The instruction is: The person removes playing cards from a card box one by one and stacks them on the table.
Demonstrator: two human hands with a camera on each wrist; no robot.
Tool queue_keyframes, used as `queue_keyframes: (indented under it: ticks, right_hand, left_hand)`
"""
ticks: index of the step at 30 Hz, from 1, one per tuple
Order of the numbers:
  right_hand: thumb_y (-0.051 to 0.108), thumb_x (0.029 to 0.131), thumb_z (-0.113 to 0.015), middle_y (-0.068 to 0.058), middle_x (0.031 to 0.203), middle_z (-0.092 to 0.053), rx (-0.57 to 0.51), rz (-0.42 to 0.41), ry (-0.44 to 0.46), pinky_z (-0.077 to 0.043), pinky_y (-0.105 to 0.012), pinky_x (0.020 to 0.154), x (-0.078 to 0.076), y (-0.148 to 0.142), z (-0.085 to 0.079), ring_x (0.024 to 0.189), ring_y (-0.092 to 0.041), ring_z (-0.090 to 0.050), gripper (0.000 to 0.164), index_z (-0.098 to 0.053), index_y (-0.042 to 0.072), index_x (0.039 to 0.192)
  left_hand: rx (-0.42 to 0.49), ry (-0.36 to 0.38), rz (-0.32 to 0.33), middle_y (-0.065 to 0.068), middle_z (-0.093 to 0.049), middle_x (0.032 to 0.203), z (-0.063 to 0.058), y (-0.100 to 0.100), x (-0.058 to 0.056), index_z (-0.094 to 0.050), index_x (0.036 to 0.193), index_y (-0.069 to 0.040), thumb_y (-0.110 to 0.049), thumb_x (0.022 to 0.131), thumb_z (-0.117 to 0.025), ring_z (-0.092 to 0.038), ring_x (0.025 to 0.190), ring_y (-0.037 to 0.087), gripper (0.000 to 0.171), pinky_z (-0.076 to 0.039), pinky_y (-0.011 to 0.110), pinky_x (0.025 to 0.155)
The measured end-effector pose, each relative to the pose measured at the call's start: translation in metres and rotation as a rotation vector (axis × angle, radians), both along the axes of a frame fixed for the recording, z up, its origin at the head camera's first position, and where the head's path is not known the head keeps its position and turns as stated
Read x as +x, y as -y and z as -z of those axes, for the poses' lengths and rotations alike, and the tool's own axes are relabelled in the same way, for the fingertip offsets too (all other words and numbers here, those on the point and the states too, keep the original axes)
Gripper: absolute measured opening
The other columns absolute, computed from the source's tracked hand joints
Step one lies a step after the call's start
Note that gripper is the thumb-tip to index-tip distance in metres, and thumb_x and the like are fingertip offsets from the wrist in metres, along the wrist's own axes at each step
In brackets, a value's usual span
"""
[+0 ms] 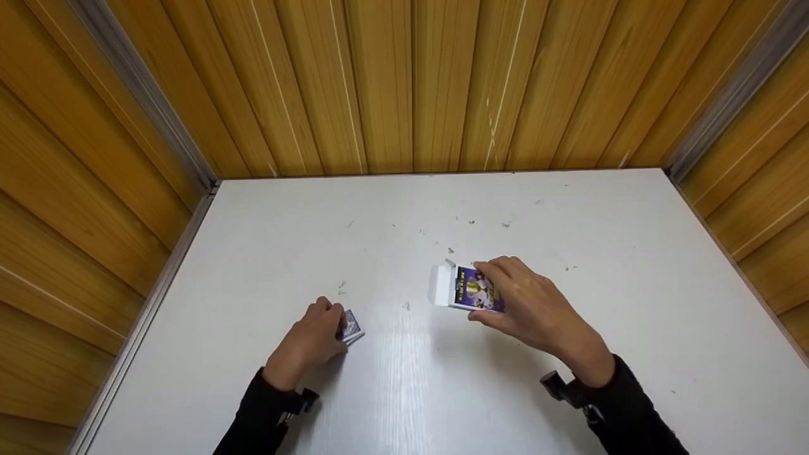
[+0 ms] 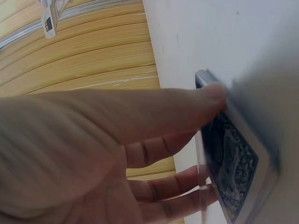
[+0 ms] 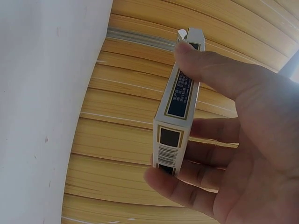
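My left hand [image 1: 314,338] grips a deck of playing cards [image 1: 351,327] low at the white table, left of the middle. In the left wrist view the thumb presses one edge of the deck [image 2: 233,161], whose dark patterned back shows, while fingers reach round the far side. My right hand [image 1: 537,306] holds a purple-fronted card box [image 1: 474,289] above the table, thumb and fingers on opposite sides. The box's white end flap stands open toward the left. A barcode shows on the end of the box [image 3: 170,144] in the right wrist view.
The white table [image 1: 316,253] bears small dark scuffs. Wood-patterned panels [image 1: 392,88] wall it in at the back and both sides, with grey metal strips [image 1: 152,88] at the corners. Dark wrist mounts [image 1: 562,387] sit on both sleeves.
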State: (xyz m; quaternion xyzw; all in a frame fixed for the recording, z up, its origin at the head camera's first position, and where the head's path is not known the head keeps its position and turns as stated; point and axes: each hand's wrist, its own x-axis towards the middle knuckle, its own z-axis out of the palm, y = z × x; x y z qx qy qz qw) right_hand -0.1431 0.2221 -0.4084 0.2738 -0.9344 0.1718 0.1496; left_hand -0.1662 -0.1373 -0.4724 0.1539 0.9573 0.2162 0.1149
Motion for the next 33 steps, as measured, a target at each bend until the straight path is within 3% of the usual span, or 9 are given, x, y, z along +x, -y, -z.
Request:
queue_keyframes:
  ticks: [4, 12, 24, 33]
  right_hand:
    - [0.038, 0.081, -0.089, -0.012, 0.120, -0.063, -0.002, -0.002, -0.003, -0.055, -0.037, 0.073, 0.000, 0.000, 0.000, 0.101, -0.023, -0.060, 0.071, -0.061, 0.001, 0.134]
    - [0.040, 0.081, -0.089, -0.012, 0.121, -0.064, 0.010, -0.005, 0.003, -0.055, -0.037, 0.075, 0.000, 0.001, -0.001, 0.103, -0.023, -0.061, 0.073, -0.061, 0.001, 0.135]
    - [0.040, 0.082, -0.089, -0.012, 0.122, -0.063, 0.008, -0.011, 0.024, -0.055, -0.038, 0.075, 0.000, 0.001, -0.001, 0.105, -0.024, -0.061, 0.073, -0.060, 0.000, 0.136]
    - [0.041, 0.082, -0.088, -0.013, 0.121, -0.063, 0.010, -0.007, 0.017, -0.055, -0.039, 0.076, 0.001, 0.001, 0.000, 0.103, -0.024, -0.061, 0.073, -0.060, 0.000, 0.135]
  left_hand:
    - [-0.056, -0.017, 0.004, 0.012, -0.050, 0.105, 0.002, -0.003, 0.001, -0.056, 0.095, -0.004, 0.000, 0.079, -0.086, -0.047, 0.093, 0.026, 0.034, -0.052, 0.045, 0.074]
    - [-0.132, -0.080, 0.015, 0.020, -0.058, 0.116, 0.004, -0.007, 0.004, -0.059, 0.121, 0.006, 0.002, 0.083, -0.082, -0.054, 0.103, 0.033, 0.045, -0.056, 0.049, 0.078]
    - [-0.114, -0.129, 0.036, 0.021, -0.057, 0.114, 0.007, -0.010, 0.005, -0.059, 0.117, 0.005, 0.007, 0.093, -0.069, -0.054, 0.100, 0.034, 0.026, -0.056, 0.046, 0.072]
    - [-0.129, -0.080, 0.041, 0.019, -0.054, 0.118, 0.008, -0.012, -0.001, -0.058, 0.116, 0.002, 0.012, 0.086, -0.070, -0.050, 0.105, 0.033, 0.034, -0.052, 0.053, 0.078]
